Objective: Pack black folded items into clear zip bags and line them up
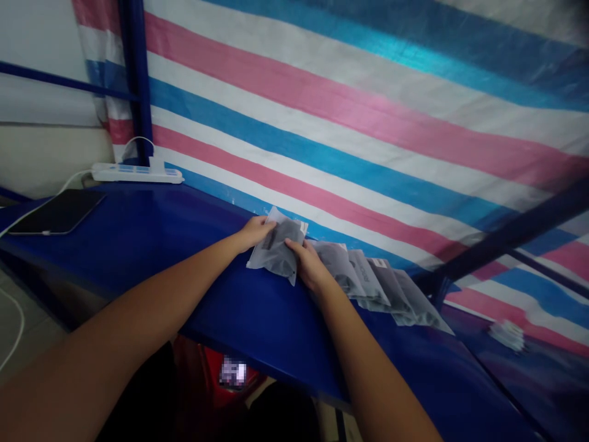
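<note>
Both hands grip one frosted plastic bag (278, 253) with something dark inside, held at the back of the blue table. My left hand (254, 233) pinches its upper left side, thumb on the front. On its right edge, my right hand (309, 261) has its thumb across the front and the fingers behind. Just right of that hand, several similar frosted bags (368, 279) with dark contents lie overlapping in a row. What the bags hold cannot be made out.
The blue table (276, 325) runs against a striped plastic sheet (322, 141). A white power strip (138, 173) and a dark tablet (57, 210) lie at the left. Small white items (507, 335) sit far right. Below the table edge is a red stool (214, 374) with a phone-like object.
</note>
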A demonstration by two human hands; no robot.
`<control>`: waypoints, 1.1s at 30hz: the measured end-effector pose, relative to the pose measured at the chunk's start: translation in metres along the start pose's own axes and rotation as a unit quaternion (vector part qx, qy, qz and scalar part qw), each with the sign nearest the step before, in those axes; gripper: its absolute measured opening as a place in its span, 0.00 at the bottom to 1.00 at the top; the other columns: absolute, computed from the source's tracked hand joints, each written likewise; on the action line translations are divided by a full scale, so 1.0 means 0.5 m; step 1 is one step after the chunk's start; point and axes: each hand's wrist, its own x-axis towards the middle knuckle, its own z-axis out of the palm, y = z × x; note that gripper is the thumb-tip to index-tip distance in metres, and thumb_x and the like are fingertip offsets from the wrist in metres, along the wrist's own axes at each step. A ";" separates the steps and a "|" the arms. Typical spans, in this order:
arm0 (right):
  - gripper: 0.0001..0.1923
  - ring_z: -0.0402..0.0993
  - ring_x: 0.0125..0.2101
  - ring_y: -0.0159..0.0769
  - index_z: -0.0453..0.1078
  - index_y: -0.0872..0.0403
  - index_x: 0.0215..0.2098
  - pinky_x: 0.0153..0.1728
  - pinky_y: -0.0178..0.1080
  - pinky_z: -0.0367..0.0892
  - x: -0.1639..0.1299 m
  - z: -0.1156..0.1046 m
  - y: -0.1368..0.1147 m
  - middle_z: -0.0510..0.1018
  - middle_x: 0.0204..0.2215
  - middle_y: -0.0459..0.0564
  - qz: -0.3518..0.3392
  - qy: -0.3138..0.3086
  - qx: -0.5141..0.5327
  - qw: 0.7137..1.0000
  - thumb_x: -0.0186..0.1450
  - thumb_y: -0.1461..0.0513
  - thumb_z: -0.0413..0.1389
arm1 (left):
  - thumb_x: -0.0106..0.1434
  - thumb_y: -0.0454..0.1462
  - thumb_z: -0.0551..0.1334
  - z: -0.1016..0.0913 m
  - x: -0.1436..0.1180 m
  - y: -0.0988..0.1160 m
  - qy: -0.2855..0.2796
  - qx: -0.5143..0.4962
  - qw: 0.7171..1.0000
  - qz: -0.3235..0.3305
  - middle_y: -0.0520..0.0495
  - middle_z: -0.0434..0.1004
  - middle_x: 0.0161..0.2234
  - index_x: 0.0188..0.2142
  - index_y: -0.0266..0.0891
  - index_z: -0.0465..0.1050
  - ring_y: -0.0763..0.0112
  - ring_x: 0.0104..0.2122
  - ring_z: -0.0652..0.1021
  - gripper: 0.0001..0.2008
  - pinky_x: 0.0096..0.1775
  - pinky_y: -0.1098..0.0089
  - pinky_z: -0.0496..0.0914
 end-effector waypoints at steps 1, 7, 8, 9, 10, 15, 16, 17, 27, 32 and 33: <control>0.24 0.80 0.42 0.42 0.69 0.50 0.50 0.47 0.45 0.76 0.000 -0.001 0.000 0.81 0.44 0.51 0.002 0.000 0.000 1.000 0.57 0.57 0.67 | 0.62 0.44 0.60 0.000 0.000 0.000 0.005 0.004 1.000 0.006 0.46 0.80 0.37 0.38 0.37 0.76 0.65 0.37 0.76 0.13 0.37 0.69 0.68; 0.25 0.79 0.43 0.43 0.68 0.51 0.50 0.47 0.45 0.75 0.001 -0.001 0.002 0.80 0.45 0.52 0.004 -0.001 -0.001 1.000 0.57 0.56 0.67 | 0.61 0.37 0.59 0.002 0.002 0.004 0.026 0.014 1.000 0.010 0.46 0.80 0.35 0.39 0.37 0.75 0.66 0.37 0.78 0.09 0.37 0.70 0.70; 0.25 0.79 0.43 0.43 0.68 0.51 0.50 0.47 0.45 0.75 0.002 -0.001 0.002 0.80 0.46 0.52 0.004 0.000 -0.001 1.000 0.57 0.56 0.67 | 0.61 0.36 0.59 0.002 0.003 0.004 0.027 0.019 0.999 0.013 0.46 0.81 0.36 0.40 0.37 0.75 0.66 0.37 0.78 0.09 0.37 0.70 0.70; 0.25 0.79 0.44 0.43 0.68 0.51 0.50 0.48 0.45 0.75 0.002 -0.002 0.002 0.80 0.46 0.53 0.005 0.001 -0.001 1.000 0.57 0.56 0.67 | 0.61 0.35 0.59 0.002 0.004 0.003 0.026 0.027 0.999 0.017 0.45 0.81 0.36 0.40 0.37 0.75 0.66 0.37 0.78 0.10 0.37 0.70 0.70; 0.25 0.79 0.44 0.43 0.68 0.51 0.50 0.48 0.45 0.75 0.003 -0.002 0.003 0.80 0.47 0.53 0.005 0.002 -0.001 1.000 0.57 0.56 0.67 | 0.61 0.35 0.58 0.002 0.006 0.001 0.026 0.036 0.999 0.020 0.45 0.81 0.36 0.40 0.37 0.75 0.66 0.37 0.78 0.10 0.37 0.69 0.70; 0.24 0.78 0.47 0.44 0.68 0.50 0.49 0.49 0.46 0.75 0.004 -0.003 0.004 0.80 0.47 0.52 0.006 0.010 -0.011 1.000 0.57 0.55 0.67 | 0.61 0.35 0.58 -0.003 0.014 -0.010 0.019 0.064 0.997 0.032 0.44 0.81 0.39 0.41 0.37 0.74 0.65 0.38 0.78 0.10 0.39 0.68 0.71; 0.24 0.78 0.47 0.44 0.69 0.50 0.49 0.49 0.46 0.75 0.004 -0.003 0.004 0.80 0.46 0.52 0.007 0.013 -0.012 1.000 0.56 0.55 0.68 | 0.60 0.34 0.58 -0.003 0.015 -0.011 0.019 0.065 0.997 0.033 0.45 0.81 0.39 0.41 0.37 0.74 0.65 0.39 0.78 0.10 0.40 0.68 0.71; 0.24 0.78 0.47 0.44 0.69 0.50 0.48 0.49 0.46 0.75 0.003 -0.003 0.003 0.80 0.45 0.52 0.007 0.017 -0.013 1.000 0.56 0.55 0.68 | 0.60 0.35 0.59 -0.003 0.015 -0.011 0.019 0.065 0.997 0.033 0.44 0.81 0.39 0.41 0.38 0.75 0.65 0.39 0.78 0.10 0.40 0.68 0.71; 0.25 0.79 0.46 0.44 0.70 0.51 0.49 0.49 0.46 0.75 0.010 -0.005 0.012 0.80 0.44 0.52 -0.002 0.027 -0.010 1.000 0.56 0.55 0.68 | 0.60 0.36 0.61 -0.001 0.013 -0.010 0.030 0.066 0.997 0.019 0.44 0.81 0.38 0.41 0.39 0.75 0.63 0.40 0.78 0.09 0.41 0.66 0.71; 0.25 0.80 0.42 0.44 0.70 0.50 0.48 0.46 0.46 0.76 0.012 -0.010 0.012 0.81 0.41 0.52 -0.003 0.059 0.006 0.998 0.56 0.53 0.67 | 0.61 0.40 0.61 -0.003 0.006 -0.002 0.021 0.044 0.999 -0.012 0.45 0.80 0.36 0.43 0.38 0.73 0.65 0.33 0.79 0.12 0.35 0.68 0.71; 0.24 0.80 0.41 0.45 0.70 0.51 0.48 0.44 0.47 0.76 0.012 -0.010 0.010 0.81 0.40 0.52 0.003 0.067 0.014 0.998 0.56 0.53 0.67 | 0.62 0.41 0.61 -0.003 0.002 0.002 0.017 0.038 0.999 -0.024 0.45 0.80 0.35 0.45 0.38 0.73 0.66 0.32 0.78 0.14 0.33 0.68 0.70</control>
